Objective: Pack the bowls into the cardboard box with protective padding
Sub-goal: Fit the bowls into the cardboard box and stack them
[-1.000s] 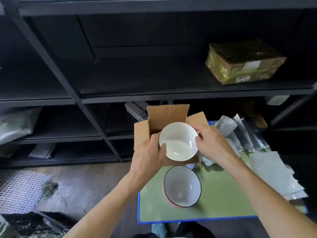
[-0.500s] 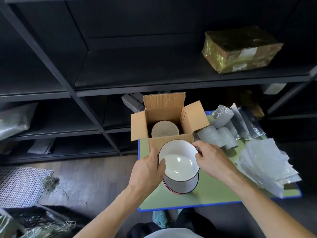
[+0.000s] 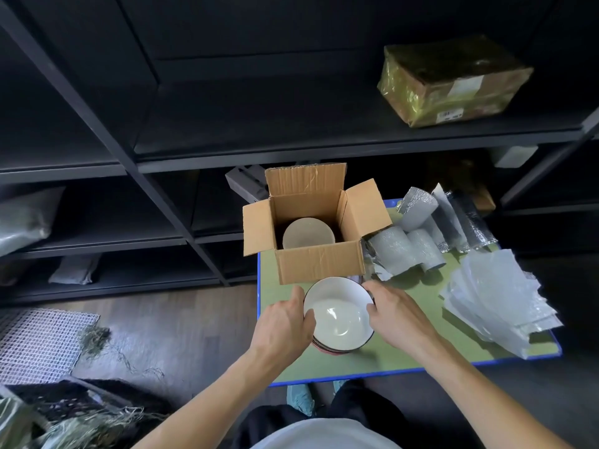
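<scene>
In the head view we saw the top bowl point(image 3: 338, 314) held between both hands, sitting on a short stack point(image 3: 327, 349) of other bowls on the green table point(image 3: 389, 361), just in front of the cardboard box point(image 3: 319, 265). The left hand point(image 3: 282, 325) gripped the bowl's left side with its thumb at the rim and its fingers curled round the outer wall. The right hand point(image 3: 397, 315) gripped the opposite side the same way.

We judged the bowl to be glazed ceramic: stiff, fairly heavy, slippery and easily chipped. It seemed best held by opposite sides of the rim, as here.

A second bowl point(image 3: 308, 234) lay inside the box. The foil-faced padding rolls point(image 3: 405, 251) and bubble-wrap sheets point(image 3: 496, 303) lay to the right, with neither hand touching them.
</scene>
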The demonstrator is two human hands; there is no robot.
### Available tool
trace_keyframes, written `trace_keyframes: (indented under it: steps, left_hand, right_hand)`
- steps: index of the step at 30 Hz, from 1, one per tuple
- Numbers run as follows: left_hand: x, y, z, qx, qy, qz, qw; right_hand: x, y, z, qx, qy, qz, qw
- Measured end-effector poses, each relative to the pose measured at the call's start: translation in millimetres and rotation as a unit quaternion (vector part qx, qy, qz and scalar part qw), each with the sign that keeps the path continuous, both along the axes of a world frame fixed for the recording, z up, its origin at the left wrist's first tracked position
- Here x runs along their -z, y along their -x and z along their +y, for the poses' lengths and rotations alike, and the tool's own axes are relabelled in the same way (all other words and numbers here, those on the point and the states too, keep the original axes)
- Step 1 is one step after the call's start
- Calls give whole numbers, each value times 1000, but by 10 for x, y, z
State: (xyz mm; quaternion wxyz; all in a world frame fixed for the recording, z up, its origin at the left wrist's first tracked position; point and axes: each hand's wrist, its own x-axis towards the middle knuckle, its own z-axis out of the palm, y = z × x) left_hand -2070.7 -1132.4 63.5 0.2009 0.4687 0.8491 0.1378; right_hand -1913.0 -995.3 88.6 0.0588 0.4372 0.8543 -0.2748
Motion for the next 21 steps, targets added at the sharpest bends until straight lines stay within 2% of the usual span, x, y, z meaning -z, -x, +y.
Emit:
trace_keyframes:
  steps: [7, 11, 13, 19, 21]
  left_hand:
    - [33, 29, 32, 4, 17, 34, 999]
    - [17, 72, 28, 2, 4, 82, 997]
    - [-21, 136, 46, -2, -16, 102, 995]
    - [-173, 444, 224, -1, -150, 176, 973]
    - [-179, 554, 304, -10, -168, 197, 966]
  right_hand:
    - [81, 12, -22, -21, -45, -14, 999]
    - [61, 16, -41, -47, -99, -61, 992]
    - [28, 26, -31, -62, -133, -70, 987]
    - [-189, 234, 95, -88, -193, -1, 977]
    - [-279, 357, 154, -103, -203, 3, 974]
